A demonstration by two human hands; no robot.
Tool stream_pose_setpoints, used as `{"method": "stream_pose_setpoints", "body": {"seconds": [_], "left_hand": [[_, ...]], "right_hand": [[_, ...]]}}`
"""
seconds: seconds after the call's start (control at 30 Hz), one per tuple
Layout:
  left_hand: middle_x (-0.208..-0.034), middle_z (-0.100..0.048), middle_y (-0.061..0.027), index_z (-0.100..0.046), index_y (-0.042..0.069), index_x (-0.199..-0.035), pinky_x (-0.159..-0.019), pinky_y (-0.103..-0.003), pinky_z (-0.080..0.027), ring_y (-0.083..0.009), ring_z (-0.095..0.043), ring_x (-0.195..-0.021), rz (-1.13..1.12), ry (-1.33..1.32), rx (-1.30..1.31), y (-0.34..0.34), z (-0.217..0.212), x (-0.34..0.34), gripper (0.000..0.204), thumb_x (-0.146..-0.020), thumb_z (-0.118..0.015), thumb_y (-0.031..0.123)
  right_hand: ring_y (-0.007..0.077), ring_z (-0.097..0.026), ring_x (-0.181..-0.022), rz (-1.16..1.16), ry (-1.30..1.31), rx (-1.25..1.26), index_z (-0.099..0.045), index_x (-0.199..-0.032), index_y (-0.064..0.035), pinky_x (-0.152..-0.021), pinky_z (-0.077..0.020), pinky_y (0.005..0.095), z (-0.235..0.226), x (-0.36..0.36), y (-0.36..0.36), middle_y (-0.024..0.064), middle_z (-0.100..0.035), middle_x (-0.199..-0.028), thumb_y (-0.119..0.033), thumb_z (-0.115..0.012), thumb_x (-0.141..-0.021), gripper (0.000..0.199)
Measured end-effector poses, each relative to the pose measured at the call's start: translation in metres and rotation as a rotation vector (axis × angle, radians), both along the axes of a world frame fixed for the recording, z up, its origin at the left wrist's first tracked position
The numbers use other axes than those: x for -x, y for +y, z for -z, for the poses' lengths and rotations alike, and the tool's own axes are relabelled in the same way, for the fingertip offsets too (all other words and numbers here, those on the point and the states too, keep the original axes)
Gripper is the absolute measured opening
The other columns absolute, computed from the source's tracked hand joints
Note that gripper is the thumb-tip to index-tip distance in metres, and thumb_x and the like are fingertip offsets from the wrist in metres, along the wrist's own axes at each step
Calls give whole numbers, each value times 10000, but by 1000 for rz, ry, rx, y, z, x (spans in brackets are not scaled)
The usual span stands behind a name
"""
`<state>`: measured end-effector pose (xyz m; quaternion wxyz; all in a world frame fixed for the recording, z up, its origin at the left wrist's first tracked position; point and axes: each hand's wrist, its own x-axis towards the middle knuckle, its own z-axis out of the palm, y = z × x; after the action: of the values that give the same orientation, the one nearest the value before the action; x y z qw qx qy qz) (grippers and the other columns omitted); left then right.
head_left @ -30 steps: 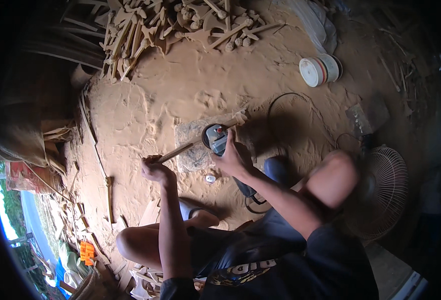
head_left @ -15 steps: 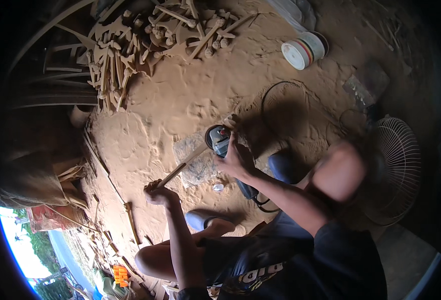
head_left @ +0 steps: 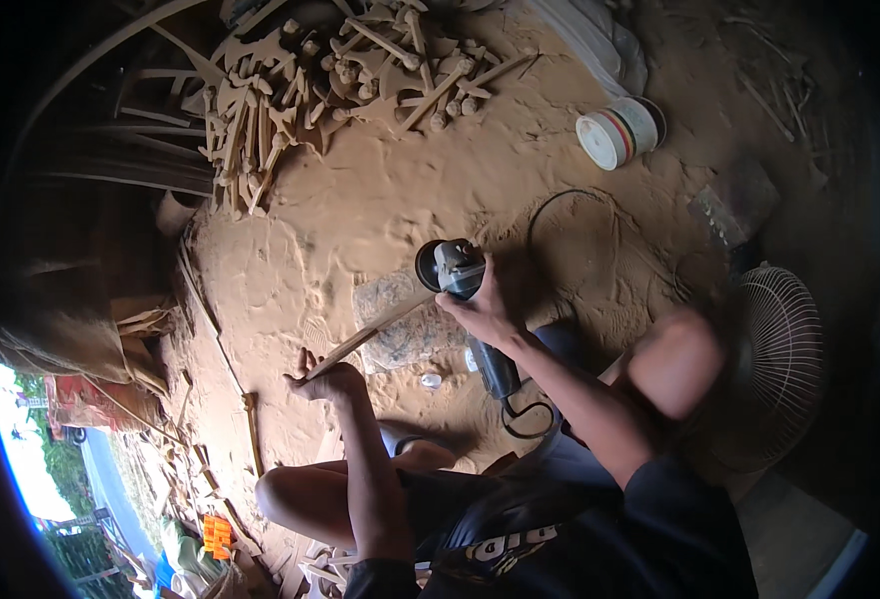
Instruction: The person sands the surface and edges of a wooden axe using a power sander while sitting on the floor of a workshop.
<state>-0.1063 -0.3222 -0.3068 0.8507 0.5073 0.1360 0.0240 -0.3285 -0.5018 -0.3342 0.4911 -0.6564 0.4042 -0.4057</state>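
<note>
Wooden stick [head_left: 375,332] slanted, in the head view, across a mottled slab [head_left: 385,295] on the sandy ground [head_left: 350,190]. Pale lettering [head_left: 510,546] ran over our dark shirt [head_left: 599,534], and coloured stripes banded the white bucket [head_left: 617,135]; any print on the angle grinder [head_left: 456,265] was too small for us to tell. Our stick looked slender, straight and brown, with a darker lower edge. Our left hand [head_left: 322,380] pinched its near end loosely, some fingers spread; our right hand's [head_left: 487,311] grip wrapped the grinder, its disc close to the far end.
</note>
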Motion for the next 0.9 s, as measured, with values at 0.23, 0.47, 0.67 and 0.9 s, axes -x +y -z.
{"method": "stream_pose_setpoints", "body": {"seconds": [0.23, 0.47, 0.67, 0.9], "left_hand": [[-1521, -460, -142, -362, 115, -1571, -1065, -510, -500, -316, -478, -1381, -96, 533, 421, 20, -7, -17, 963, -900, -416, 804], [-1398, -593, -61, -549, 135, -1407, -1034, -506, -547, -312, -621, -1263, 302, 572, 449, -15, 116, 36, 591, -1027, -513, 587], [-1152, -672, -45, -528, 112, -1327, -925, -457, -573, -264, -692, -1093, 539, 14, 156, -35, 36, 32, 334, -1059, -654, 267], [-888, -632, -46, -482, 81, -1188, -557, -302, -498, -116, -604, -691, 315, -347, 73, -43, -32, 22, 212, -1054, -642, 117]], "right_hand": [[250, -709, -1005, 124, -44, -254, -475, -1273, 49, -879, -572, 390, -136, 55, -46, 163, -714, -1120, -297, -905, -822, 712], [167, -650, -1013, 164, -121, -162, -520, -1301, 4, -905, -537, 361, -180, 96, -50, 94, -674, -1158, -210, -888, -863, 611], [173, -651, -1024, 58, -55, -129, -506, -1307, 23, -913, -536, 351, -169, 90, -22, 110, -659, -1181, -198, -899, -848, 643], [242, -684, -1020, 26, 269, -43, -461, -1361, 59, -909, -553, 389, -82, 82, 45, 173, -673, -1171, -258, -925, -797, 796]]}}
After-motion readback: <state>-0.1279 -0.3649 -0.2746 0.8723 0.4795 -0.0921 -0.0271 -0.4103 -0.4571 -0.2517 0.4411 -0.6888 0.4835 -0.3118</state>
